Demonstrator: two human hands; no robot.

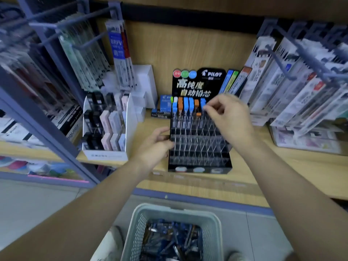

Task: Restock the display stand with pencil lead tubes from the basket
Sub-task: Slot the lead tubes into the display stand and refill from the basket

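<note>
Pencil lead tubes (185,105) w/ blue, orange & white caps fill only the back row of the black display stand (199,147); rows in front look bare, clear dividers showing. Right hand (228,117) is up at the back row's right end, thumb & fingertips pinched on a blue-capped tube (203,104) that sits at or in its slot – can't tell if fully seated. Left hand (155,146) rests against the stand's left edge, fingers curled loosely, holding nothing I can make out, prob. bracing it. Rest of the stock lies jumbled in the pale basket (169,210) down on the floor, below the shelf edge.

Risks, as I judge: slots are narrow & neighbours stand close, so a tilted tube could jam on a divider or knock the next one out; the stand sits near the shelf lip, so a push w/o the left hand's support might slide it.

Surface: light wood shelf (282,166), crowded – white eraser box (107,129) just left, hanging refill packs (293,95) on peg hooks both sides. Grey floor below, blue trim on shelf front
</note>
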